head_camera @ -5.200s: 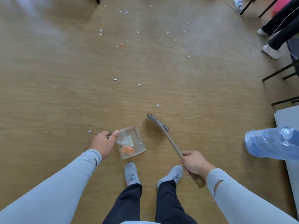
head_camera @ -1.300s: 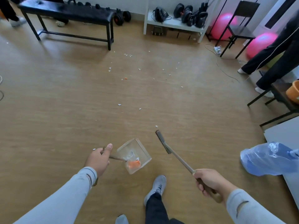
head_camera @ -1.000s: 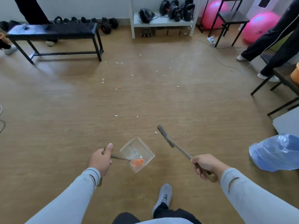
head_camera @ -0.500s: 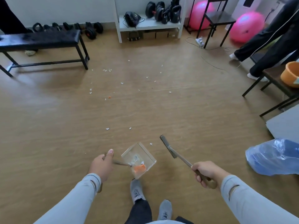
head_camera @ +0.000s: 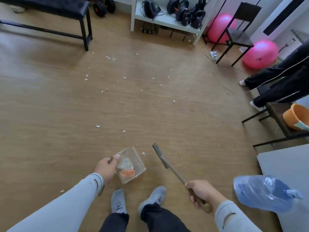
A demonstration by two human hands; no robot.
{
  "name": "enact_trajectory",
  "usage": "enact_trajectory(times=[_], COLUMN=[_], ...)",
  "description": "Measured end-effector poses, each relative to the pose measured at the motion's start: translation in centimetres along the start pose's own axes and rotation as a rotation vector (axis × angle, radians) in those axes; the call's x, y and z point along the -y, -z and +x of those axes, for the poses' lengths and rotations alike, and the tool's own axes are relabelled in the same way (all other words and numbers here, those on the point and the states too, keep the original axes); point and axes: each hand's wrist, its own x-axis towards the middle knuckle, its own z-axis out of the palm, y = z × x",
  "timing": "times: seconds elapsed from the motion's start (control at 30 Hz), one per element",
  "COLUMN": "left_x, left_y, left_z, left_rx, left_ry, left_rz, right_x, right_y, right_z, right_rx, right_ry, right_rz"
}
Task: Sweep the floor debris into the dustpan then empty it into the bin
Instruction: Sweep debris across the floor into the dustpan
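Observation:
My left hand (head_camera: pixel 105 168) grips the handle of a clear dustpan (head_camera: pixel 140 162), held low over the wooden floor in front of my feet. Orange and white scraps (head_camera: pixel 128 173) lie inside it. My right hand (head_camera: pixel 199 193) grips the wooden handle of a small brush (head_camera: pixel 160 155), whose head points up and left, to the right of the dustpan. One white scrap (head_camera: pixel 143 153) lies between pan and brush. Several white bits (head_camera: pixel 124 77) and an orange bit (head_camera: pixel 107 89) are scattered farther ahead. A bin with a blue bag (head_camera: pixel 262 193) stands at my right.
A black bench (head_camera: pixel 50 5) stands far left, a white shelf (head_camera: pixel 165 22) with dumbbells at the back. Pink balls (head_camera: pixel 260 54), a black chair (head_camera: pixel 240 27) and a cable (head_camera: pixel 219 76) lie far right. Another person's legs (head_camera: pixel 275 81) and an orange bucket (head_camera: pixel 296 117) on a stand are at right.
The view has turned right and down. The dustpan now sits closer to my left hand and lower. The brush stays in my right hand, to the right of the pan.

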Motion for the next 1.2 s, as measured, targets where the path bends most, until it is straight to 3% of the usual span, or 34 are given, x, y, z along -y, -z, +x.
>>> enact_trajectory(times=[0.23,0.47,0.6,0.8,1.03,1.2], left_x=[-1.6,-3.1,-3.4,-3.8,-3.7,-3.2], left_y=[-2.2,-3.4,-2.9,-2.6,-2.3,-2.3], left_z=[2.3,2.6,2.8,3.4,3.6,3.9], left_rx=[0.053,0.029,0.016,0.031,0.043,0.052], left_ry=[-0.003,0.0,-0.01,-0.005,-0.021,-0.023], left_rz=[-0.01,0.148,0.165,0.16,0.164,0.148], right_x=[4.4,5.7,3.8,1.9,3.4,3.4], right_y=[-0.7,-4.3,-3.7,2.8,-0.8,-2.1], right_z=[4.3,7.7,6.7,4.8,6.3,6.1], right_rx=[-0.033,-0.026,0.106,0.186,0.067,0.111], right_ry=[0.06,0.218,0.175,0.075,0.181,0.18], right_rz=[-0.078,-0.396,-0.376,-0.115,-0.246,-0.47])
